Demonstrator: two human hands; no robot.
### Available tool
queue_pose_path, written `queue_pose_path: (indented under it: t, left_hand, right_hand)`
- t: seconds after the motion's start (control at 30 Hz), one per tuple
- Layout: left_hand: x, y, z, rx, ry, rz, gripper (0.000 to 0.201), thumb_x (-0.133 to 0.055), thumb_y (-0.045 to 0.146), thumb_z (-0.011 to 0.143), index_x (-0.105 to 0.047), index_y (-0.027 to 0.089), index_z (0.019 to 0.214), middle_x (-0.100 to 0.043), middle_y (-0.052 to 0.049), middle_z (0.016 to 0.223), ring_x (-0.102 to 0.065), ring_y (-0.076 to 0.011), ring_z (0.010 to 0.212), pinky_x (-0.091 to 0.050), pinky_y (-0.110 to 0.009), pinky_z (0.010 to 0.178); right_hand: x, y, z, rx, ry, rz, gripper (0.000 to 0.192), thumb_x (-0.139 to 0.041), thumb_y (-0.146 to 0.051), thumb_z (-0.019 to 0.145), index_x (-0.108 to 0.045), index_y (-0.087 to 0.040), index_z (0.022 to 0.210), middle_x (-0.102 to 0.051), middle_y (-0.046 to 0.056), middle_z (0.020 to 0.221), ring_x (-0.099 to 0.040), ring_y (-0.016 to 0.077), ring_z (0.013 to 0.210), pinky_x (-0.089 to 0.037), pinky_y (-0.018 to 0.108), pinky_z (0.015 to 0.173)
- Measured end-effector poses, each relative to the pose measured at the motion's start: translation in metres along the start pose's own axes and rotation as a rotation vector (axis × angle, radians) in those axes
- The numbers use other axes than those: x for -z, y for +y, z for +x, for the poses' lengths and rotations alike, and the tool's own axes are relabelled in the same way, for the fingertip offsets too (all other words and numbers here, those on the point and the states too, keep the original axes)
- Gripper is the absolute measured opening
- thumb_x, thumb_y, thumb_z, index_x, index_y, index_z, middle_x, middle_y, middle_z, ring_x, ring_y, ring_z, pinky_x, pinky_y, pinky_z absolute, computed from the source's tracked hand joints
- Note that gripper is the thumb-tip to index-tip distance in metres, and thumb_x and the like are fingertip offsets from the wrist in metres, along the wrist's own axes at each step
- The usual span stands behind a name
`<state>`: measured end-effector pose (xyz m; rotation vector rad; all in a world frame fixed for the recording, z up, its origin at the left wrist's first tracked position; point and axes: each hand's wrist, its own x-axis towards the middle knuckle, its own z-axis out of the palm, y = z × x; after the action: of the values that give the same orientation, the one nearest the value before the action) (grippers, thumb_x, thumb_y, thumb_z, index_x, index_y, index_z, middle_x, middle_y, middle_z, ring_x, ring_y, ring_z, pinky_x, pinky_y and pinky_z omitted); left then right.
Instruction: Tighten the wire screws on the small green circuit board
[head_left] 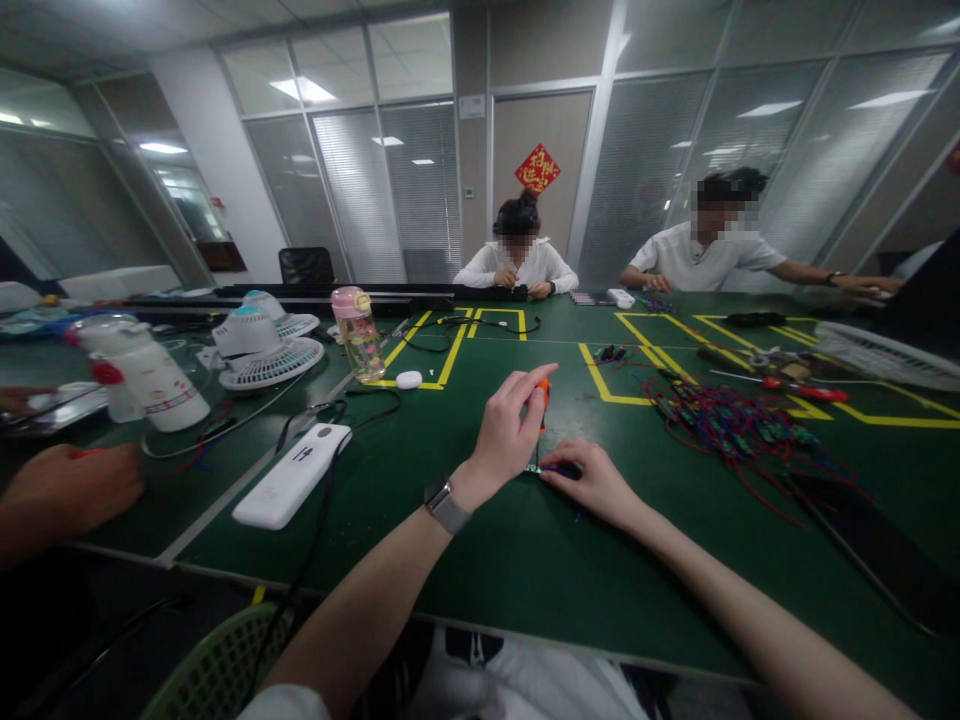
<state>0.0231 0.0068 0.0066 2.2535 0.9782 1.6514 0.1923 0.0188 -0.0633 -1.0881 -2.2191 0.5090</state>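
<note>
My left hand (507,432) grips an orange-handled screwdriver (544,393) held upright, its tip pointing down at a small wired part (556,468) on the green table (480,560). A grey watch sits on that wrist. My right hand (592,480) presses flat on the table and pinches the small part between its fingers. The part is mostly hidden by my fingers.
A pile of red and blue wired parts (720,420) lies to the right. A white power bank (292,475) with a black cable, a pink-lidded bottle (358,335) and small fans (259,350) stand left. Two people sit across; another person's hand (67,490) rests at left.
</note>
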Motion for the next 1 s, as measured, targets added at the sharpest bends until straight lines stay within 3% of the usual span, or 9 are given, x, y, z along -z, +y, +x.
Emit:
queue_pose_path:
  t: [0.23, 0.4, 0.6, 0.83, 1.0]
  left_hand:
    - [-0.0001, 0.0013, 0.0002, -0.035, 0.015, 0.04, 0.029, -0.046, 0.019, 0.095, -0.057, 0.019, 0.122, -0.06, -0.005, 0.098, -0.057, -0.0139, 0.085, -0.048, -0.027, 0.078]
    - [0.0004, 0.0009, 0.001, -0.077, -0.047, -0.002, 0.036, -0.042, 0.014, 0.095, -0.05, 0.02, 0.129, -0.061, -0.006, 0.107, -0.058, -0.0154, 0.097, -0.047, -0.03, 0.088]
    - [-0.0023, -0.0031, -0.0007, -0.058, 0.036, 0.102, 0.024, -0.061, 0.026, 0.088, -0.062, 0.021, 0.112, -0.054, -0.002, 0.09, -0.054, -0.013, 0.079, -0.049, -0.025, 0.074]
    - [-0.002, 0.0006, -0.0026, -0.058, -0.01, 0.084, 0.031, -0.044, 0.017, 0.095, -0.053, 0.019, 0.124, -0.055, -0.004, 0.098, -0.055, -0.0127, 0.084, -0.047, -0.025, 0.077]
    - [-0.0028, -0.0002, -0.0032, -0.087, 0.032, 0.121, 0.026, -0.053, 0.019, 0.091, -0.059, 0.02, 0.116, -0.051, -0.001, 0.087, -0.052, -0.0118, 0.076, -0.046, -0.024, 0.072]
  right_hand:
    - [-0.0004, 0.0003, -0.0004, 0.008, -0.021, -0.071, 0.011, -0.065, -0.027, 0.081, -0.073, -0.022, 0.086, -0.07, 0.004, 0.084, -0.061, 0.0224, 0.086, -0.041, 0.036, 0.08]
    - [-0.0006, -0.003, -0.0011, 0.009, -0.004, -0.093, 0.009, -0.065, -0.026, 0.081, -0.072, -0.022, 0.085, -0.07, 0.003, 0.085, -0.061, 0.022, 0.086, -0.039, 0.036, 0.08]
    - [-0.0021, -0.0061, -0.0015, 0.014, 0.005, -0.102, 0.007, -0.064, -0.021, 0.08, -0.071, -0.021, 0.083, -0.07, 0.003, 0.085, -0.062, 0.0214, 0.083, -0.039, 0.037, 0.081]
    - [-0.0033, -0.0029, 0.0011, 0.02, 0.002, -0.104, 0.008, -0.063, -0.022, 0.081, -0.07, -0.02, 0.085, -0.069, 0.003, 0.085, -0.062, 0.0201, 0.079, -0.041, 0.038, 0.082]
    - [-0.0037, 0.0007, 0.0029, -0.014, 0.006, 0.006, 0.01, -0.065, -0.024, 0.079, -0.073, -0.019, 0.081, -0.069, 0.005, 0.082, -0.063, 0.0192, 0.075, -0.047, 0.032, 0.073]
